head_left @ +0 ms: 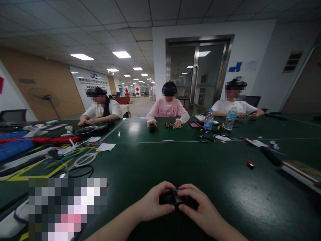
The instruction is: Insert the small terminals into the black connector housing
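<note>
Near the front edge of the green table (140,167), a small black object (177,198) is between my two hands; its kind is too dark to make out. My left hand (156,201) closes on its left end, thumb in front and fingers behind. On the other end is my right hand (197,204), gripping with the thumb below and the fingers bent over the top. The fingertips of both hands nearly meet at its middle. Palms and fingers hide much of the object.
Cables (86,160), blue trays (15,149) and a white paper (106,147) lie left. A small red-and-black item (250,164) sits right. Water bottles (208,119) stand farther back. A wrench (119,134) lies ahead. Three people (167,108) sit across the table.
</note>
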A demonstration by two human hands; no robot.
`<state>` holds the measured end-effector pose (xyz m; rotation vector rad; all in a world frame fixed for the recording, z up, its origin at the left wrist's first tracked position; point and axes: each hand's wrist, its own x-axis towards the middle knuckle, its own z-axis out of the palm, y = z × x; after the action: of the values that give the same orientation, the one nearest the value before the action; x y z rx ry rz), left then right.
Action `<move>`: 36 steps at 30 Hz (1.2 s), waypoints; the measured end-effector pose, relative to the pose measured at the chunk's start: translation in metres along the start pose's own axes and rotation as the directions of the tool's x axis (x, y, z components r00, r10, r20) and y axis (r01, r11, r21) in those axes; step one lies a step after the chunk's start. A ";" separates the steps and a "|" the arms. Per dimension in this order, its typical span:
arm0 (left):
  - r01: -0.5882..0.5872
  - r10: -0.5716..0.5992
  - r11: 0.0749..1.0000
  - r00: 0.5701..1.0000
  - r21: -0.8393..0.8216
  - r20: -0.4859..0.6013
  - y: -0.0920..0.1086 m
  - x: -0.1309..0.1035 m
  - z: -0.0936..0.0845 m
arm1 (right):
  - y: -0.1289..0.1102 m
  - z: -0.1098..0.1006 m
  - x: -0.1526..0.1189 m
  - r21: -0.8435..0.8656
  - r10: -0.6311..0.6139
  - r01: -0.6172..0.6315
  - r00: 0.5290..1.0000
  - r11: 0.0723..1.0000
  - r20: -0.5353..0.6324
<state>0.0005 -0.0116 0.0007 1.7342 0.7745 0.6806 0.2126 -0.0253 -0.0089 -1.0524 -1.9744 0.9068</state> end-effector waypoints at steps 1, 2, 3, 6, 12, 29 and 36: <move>0.004 -0.004 1.000 1.000 -0.007 0.002 -0.001 0.000 0.000 | 0.000 0.000 0.000 0.000 0.000 0.000 1.000 1.000 -0.001; 0.007 -0.007 1.000 1.000 -0.012 0.005 -0.002 0.000 0.000 | 0.000 0.001 0.000 -0.001 -0.002 0.002 1.000 1.000 -0.001; 0.008 -0.008 1.000 1.000 -0.015 0.006 -0.003 0.001 0.000 | 0.000 0.001 0.000 -0.001 -0.005 0.005 1.000 1.000 -0.001; 0.003 -0.003 0.999 1.000 -0.034 0.008 -0.005 0.001 0.001 | -0.001 0.001 0.000 -0.002 -0.009 0.009 1.000 1.000 0.003; 0.000 0.000 1.000 1.000 -0.010 0.013 -0.005 0.000 0.000 | -0.002 0.001 0.001 -0.016 -0.011 0.011 1.000 1.000 -0.003; 0.000 0.000 0.999 1.000 0.052 0.000 -0.006 0.001 0.000 | -0.005 0.000 0.001 0.002 0.007 -0.007 1.000 1.000 0.012; -0.010 0.010 0.997 1.000 0.072 -0.006 -0.007 0.001 0.000 | -0.005 0.001 0.001 0.011 0.009 -0.009 1.000 1.000 0.013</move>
<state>-0.0002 -0.0096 -0.0059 1.8032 0.8041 0.6725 0.2100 -0.0268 -0.0053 -1.0527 -1.9741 0.9309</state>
